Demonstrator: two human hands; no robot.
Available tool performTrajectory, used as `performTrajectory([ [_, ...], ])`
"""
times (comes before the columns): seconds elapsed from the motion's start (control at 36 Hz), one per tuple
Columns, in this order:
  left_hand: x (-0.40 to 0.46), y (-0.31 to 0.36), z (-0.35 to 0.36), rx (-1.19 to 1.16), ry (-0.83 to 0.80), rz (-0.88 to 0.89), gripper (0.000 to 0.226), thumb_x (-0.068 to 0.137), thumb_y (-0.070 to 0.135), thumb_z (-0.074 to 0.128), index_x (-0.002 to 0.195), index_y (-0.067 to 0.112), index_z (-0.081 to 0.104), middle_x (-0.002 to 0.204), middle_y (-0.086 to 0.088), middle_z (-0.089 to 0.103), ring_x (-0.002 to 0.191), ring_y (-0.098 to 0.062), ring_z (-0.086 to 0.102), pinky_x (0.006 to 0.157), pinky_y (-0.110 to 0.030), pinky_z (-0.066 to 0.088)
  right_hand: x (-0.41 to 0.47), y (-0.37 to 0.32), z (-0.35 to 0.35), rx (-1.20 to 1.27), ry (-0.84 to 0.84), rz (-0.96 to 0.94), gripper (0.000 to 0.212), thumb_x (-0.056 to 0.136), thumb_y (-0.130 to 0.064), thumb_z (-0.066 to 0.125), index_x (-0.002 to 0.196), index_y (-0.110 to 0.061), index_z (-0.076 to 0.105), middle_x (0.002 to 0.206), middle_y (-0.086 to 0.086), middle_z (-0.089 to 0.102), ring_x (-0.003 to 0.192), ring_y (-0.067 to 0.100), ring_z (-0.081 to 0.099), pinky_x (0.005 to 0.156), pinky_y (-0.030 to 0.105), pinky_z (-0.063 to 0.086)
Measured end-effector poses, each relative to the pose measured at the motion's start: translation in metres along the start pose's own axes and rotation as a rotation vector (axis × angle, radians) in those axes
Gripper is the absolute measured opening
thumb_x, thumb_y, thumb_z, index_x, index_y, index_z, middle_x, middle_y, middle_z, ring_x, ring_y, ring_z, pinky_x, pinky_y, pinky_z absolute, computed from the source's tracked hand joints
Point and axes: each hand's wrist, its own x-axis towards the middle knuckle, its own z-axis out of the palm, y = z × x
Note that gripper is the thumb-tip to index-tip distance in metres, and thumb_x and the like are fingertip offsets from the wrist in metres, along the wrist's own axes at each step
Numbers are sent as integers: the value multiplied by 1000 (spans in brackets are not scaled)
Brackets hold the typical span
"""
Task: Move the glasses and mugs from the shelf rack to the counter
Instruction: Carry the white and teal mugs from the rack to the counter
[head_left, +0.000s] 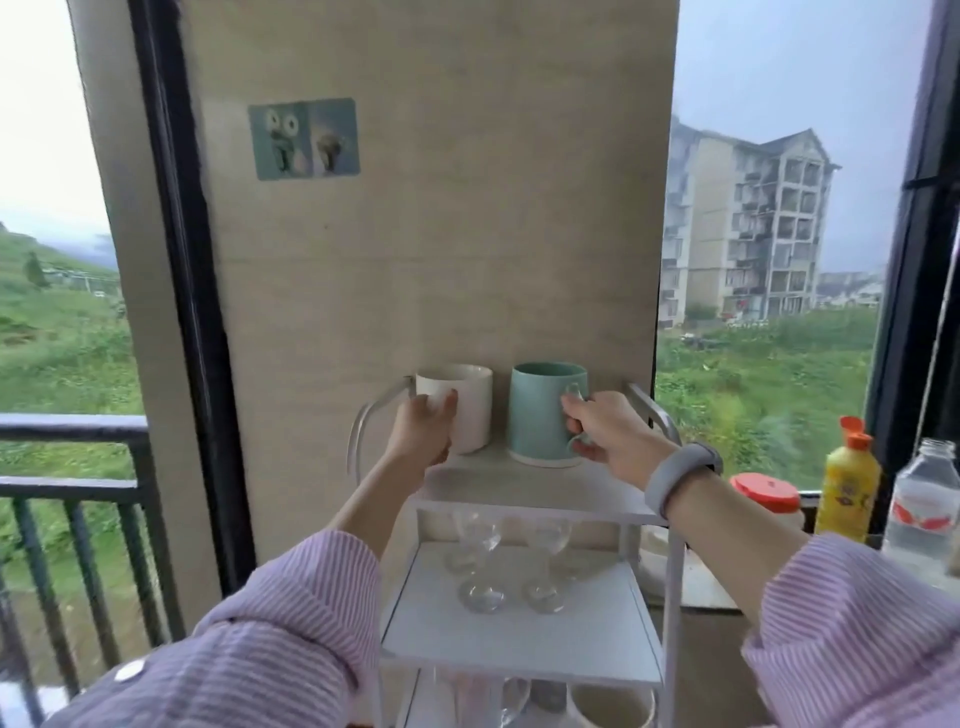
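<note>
A white mug (467, 405) and a teal mug (540, 415) stand side by side on the top tier of a white shelf rack (519, 493). My left hand (423, 431) wraps around the white mug's left side. My right hand (602, 428) grips the teal mug's handle on its right. Both mugs rest on the shelf. On the middle tier stand two clear stemmed glasses (480, 564) (545, 561). The bottom tier holds more glassware and a pale mug (610, 706), partly hidden.
The rack stands against a beige wall panel (441, 234) between windows. To the right, on the counter (706, 582), are a yellow bottle (849, 488), a clear water bottle (922, 509) and a red-lidded jar (766, 496). A dark balcony railing (72, 483) lies left.
</note>
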Motion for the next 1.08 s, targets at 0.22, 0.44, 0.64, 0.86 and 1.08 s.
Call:
performTrajectory([
  [0.22, -17, -10, 5, 42, 155, 160, 38, 93, 33, 47, 83, -4, 51, 68, -11, 45, 61, -23, 42, 58, -36, 37, -17, 6, 6, 1, 102, -122, 35, 92, -23, 50, 58, -13, 48, 59, 3, 44, 53, 15, 41, 53, 28, 39],
  [0.44, -52, 0, -3, 128, 337, 435, 40, 91, 26, 53, 65, -3, 42, 55, -2, 37, 55, -19, 31, 46, -23, 26, -50, 10, 5, -138, 207, -277, 30, 84, -31, 59, 60, -14, 53, 65, 1, 54, 66, 26, 57, 64, 40, 49],
  [0.64, -95, 33, -10, 82, 410, 506, 39, 88, 27, 57, 59, 8, 40, 52, 4, 35, 51, -13, 29, 45, -22, 26, -92, -11, -17, -187, 288, -521, 30, 83, -36, 61, 59, -22, 50, 70, 6, 59, 76, 35, 65, 60, 34, 49],
  [0.86, -178, 61, 15, 26, 349, 539, 38, 84, 25, 64, 61, 5, 41, 53, 2, 35, 52, -14, 28, 47, -21, 28, -182, 1, -84, -222, 270, -590, 26, 84, -30, 63, 67, -13, 54, 67, 6, 58, 63, 27, 55, 56, 33, 43],
  [1.08, -296, 72, 108, -98, 136, 464, 38, 82, 23, 66, 60, 9, 39, 53, 2, 33, 51, -14, 26, 47, -23, 23, -286, 46, -202, -251, 401, -480, 27, 82, -26, 65, 59, -22, 51, 56, -4, 53, 56, 19, 51, 53, 30, 46],
])
